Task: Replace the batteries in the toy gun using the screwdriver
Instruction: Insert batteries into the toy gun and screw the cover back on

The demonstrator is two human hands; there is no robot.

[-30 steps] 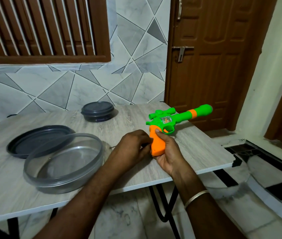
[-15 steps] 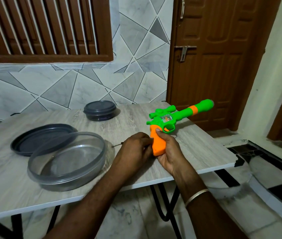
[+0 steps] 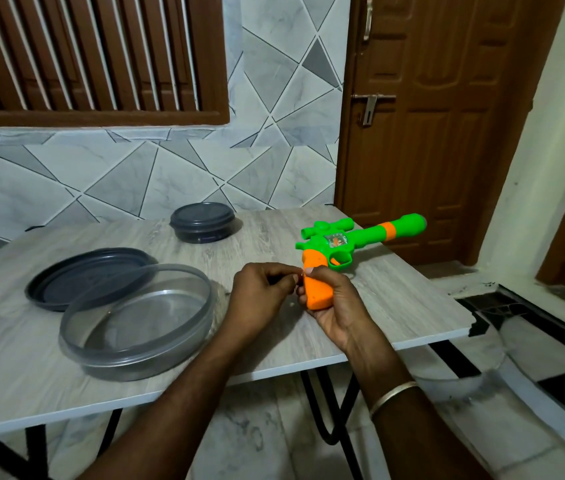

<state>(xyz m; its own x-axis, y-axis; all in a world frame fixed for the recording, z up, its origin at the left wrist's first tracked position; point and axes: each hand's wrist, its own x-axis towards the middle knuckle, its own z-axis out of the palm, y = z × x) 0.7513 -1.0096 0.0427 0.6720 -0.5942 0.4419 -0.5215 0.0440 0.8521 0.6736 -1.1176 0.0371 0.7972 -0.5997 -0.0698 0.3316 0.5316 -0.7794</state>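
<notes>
- holding noted: toy gun (image 3: 343, 242) sat over the table (image 3: 395, 306), near its right edge, with right hand (image 3: 340, 306) fingers clamped round the orange grip.
- left hand (image 3: 260, 296) fingers were together, pinching a thin dark screwdriver (image 3: 283, 279) at the grip's side; tip hidden.
- judged: tool needed to stay square to the screw, with the grip braced.

Grey wood-grain table (image 3: 14, 375) on black metal legs (image 3: 37, 455), set against a wall (image 3: 135, 174) of grey geometric tiles. Brown louvred window (image 3: 94, 57) top left. Brown panelled door (image 3: 430, 150) with metal handle (image 3: 371, 107) on the right. Floor (image 3: 257, 427) is pale marble with black bands. Light is dim and even.
</notes>
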